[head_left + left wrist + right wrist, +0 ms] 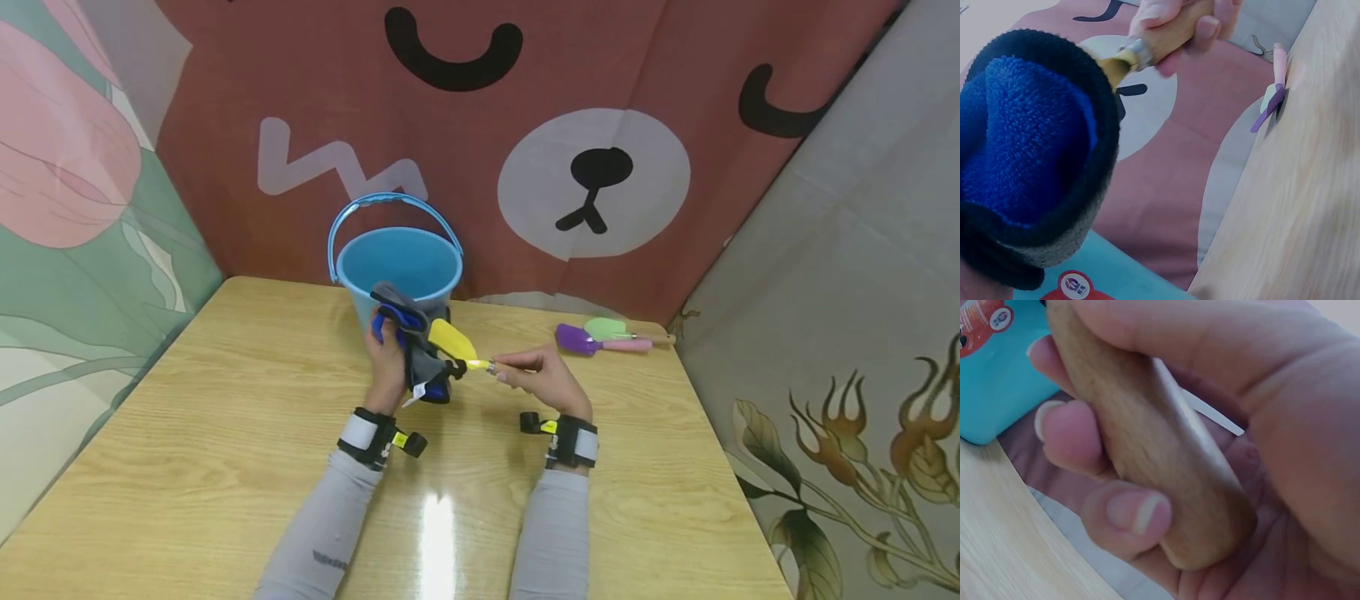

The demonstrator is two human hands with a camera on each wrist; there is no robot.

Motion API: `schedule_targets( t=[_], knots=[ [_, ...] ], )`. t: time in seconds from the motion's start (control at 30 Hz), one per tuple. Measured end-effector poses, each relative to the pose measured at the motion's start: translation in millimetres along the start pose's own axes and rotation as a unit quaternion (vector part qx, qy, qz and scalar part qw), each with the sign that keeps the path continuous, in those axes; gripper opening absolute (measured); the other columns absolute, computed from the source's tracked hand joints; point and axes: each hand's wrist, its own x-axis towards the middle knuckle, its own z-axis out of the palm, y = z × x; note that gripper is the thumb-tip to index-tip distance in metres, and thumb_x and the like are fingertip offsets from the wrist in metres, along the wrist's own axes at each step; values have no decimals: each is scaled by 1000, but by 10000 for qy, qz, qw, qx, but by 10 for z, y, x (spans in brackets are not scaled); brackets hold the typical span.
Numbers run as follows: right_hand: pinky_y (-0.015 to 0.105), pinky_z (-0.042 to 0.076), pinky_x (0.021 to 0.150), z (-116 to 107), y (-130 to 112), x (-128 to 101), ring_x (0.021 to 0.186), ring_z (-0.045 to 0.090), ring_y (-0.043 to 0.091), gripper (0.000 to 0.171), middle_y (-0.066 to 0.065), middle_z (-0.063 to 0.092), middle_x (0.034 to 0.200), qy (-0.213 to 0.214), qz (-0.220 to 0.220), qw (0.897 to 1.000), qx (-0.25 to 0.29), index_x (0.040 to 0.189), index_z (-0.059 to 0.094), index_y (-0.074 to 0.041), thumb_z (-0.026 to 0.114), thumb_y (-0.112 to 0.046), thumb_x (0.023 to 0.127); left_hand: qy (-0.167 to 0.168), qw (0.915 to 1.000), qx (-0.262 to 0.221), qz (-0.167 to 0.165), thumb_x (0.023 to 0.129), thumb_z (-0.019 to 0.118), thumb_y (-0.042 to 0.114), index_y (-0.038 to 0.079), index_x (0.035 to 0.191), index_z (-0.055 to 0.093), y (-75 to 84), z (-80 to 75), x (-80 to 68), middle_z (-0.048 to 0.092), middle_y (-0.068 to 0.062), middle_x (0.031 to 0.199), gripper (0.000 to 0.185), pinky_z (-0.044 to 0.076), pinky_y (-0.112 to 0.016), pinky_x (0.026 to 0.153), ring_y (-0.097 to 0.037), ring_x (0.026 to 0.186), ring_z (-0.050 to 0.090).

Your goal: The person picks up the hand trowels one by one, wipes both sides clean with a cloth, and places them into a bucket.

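My left hand (386, 367) grips a soft grey fabric item (424, 365) with black edging, bright blue fleece lining (1029, 131) and a white tag; its exact kind is unclear. In my right hand (551, 385) is a small yellow shovel (452, 338), its wooden handle (1154, 444) wrapped by thumb and curled fingers. The yellow blade points left, beside the fabric in the head view. A small dark piece crosses near the shovel's neck. From the left wrist, the black rim hides most of the blade. Behind the left hand stands a light blue bucket (401, 262).
Toward the back right of the wooden table (645, 467) lie a purple shovel (576, 339) with a pink handle and a light green shovel (604, 328) with a wooden one. The bucket's handle (390, 197) is raised. Printed curtains (300, 225) hang around the table.
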Motion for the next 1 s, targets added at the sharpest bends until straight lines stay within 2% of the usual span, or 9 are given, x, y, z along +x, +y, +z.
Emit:
schedule_targets(
  t=[0.1, 0.17, 0.3, 0.43, 0.6, 0.77, 0.83, 0.93, 1.0],
  knots=[
    [30, 57, 71, -41, 38, -28, 83, 70, 12, 30, 8, 77, 108, 83, 14, 10000, -42, 118, 77, -8, 78, -15, 89, -66, 10000, 24, 23, 74, 66, 75, 16, 117, 58, 28, -11, 1, 62, 5, 112, 73, 45, -23, 95, -8, 107, 57],
    [32, 58, 74, -70, 53, -48, 82, 70, 12, 29, 8, 77, 108, 245, -17, 9997, -56, 117, 77, -7, 78, -15, 89, -99, 9999, 63, 19, 75, 66, 74, 16, 116, 58, 47, -3, -3, 62, 5, 112, 71, 46, -23, 96, -8, 107, 57],
    [26, 52, 64, -115, 66, -68, 72, 61, 13, 28, 6, 78, 100, 736, -43, 9973, -41, 118, 76, -6, 76, -15, 92, -138, 9998, 171, -17, 77, 65, 73, 16, 116, 58, 62, 28, -29, 62, 5, 113, 69, 45, -23, 96, -8, 108, 57],
    [24, 49, 63, -111, 27, -47, 73, 61, 13, 27, 2, 78, 98, 1075, -83, 9941, 154, 120, 75, -5, 73, -13, 94, -159, 9995, 267, -97, 78, 66, 74, 15, 118, 59, 45, 63, -66, 62, 6, 111, 71, 45, -22, 94, -7, 106, 57],
    [26, 52, 65, -25, -212, -29, 76, 65, 17, 28, 4, 78, 99, 1100, -366, 9924, 420, 121, 73, 1, 71, -7, 94, -333, 9984, 416, -183, 86, 64, 70, 15, 118, 59, -1, 98, -108, 60, 6, 110, 64, 46, -22, 90, -8, 104, 55],
    [29, 53, 65, 69, -365, -10, 76, 65, 17, 28, 8, 78, 100, 998, -609, 9919, 497, 122, 71, 4, 69, -3, 94, -642, 9955, 575, -400, 97, 61, 51, 9, 125, 57, -56, 126, -153, 59, 4, 115, 51, 47, -24, 92, -10, 106, 55],
    [29, 53, 65, 89, -374, 1, 75, 64, 15, 28, 11, 78, 101, 958, -662, 9919, 516, 121, 71, 5, 68, -2, 94, -739, 9937, 678, -497, 97, 61, 46, 3, 132, 55, -75, 136, -174, 60, 2, 118, 56, 46, -24, 95, -10, 108, 56],
    [26, 53, 64, 98, -358, 12, 74, 63, 12, 28, 11, 77, 101, 943, -661, 9918, 554, 121, 70, 6, 68, -2, 94, -896, 9904, 849, -620, 94, 62, 57, -3, 141, 50, -90, 155, -207, 60, -5, 124, 77, 45, -23, 98, -10, 110, 56],
    [25, 53, 64, 97, -342, 14, 74, 63, 13, 28, 10, 77, 101, 952, -678, 9916, 555, 121, 70, 7, 68, -2, 94, -1027, 9882, 890, -711, 91, 61, 65, -5, 144, 48, -100, 170, -228, 59, -15, 128, 89, 45, -23, 99, -11, 112, 55]
  ],
)
